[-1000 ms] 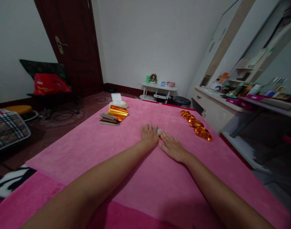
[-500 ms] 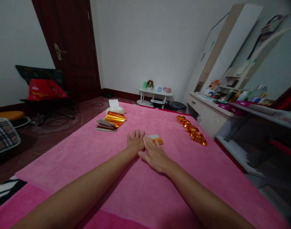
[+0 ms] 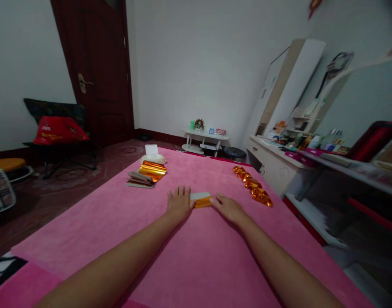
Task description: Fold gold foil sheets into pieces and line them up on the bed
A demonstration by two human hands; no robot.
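Observation:
A small folded sheet of gold foil paper (image 3: 201, 199), white on top and gold along its near edge, lies on the pink blanket (image 3: 189, 256). My left hand (image 3: 179, 202) rests flat with fingers stretched out, its thumb side touching the sheet's left end. My right hand (image 3: 227, 206) lies flat at the sheet's right end, fingertips against it. Neither hand grips anything.
A stack of gold foil sheets (image 3: 148, 173) and a white wipes pack (image 3: 152, 155) sit far left on the blanket. A row of folded gold pieces (image 3: 253, 186) lies far right. A cluttered dresser (image 3: 279, 158) stands right; a dark door (image 3: 96, 68) and chair with red bag (image 3: 59, 130) left.
My hands were side by side over the gold sheet; now they have spread apart to its two ends, uncovering it. The view has tilted upward.

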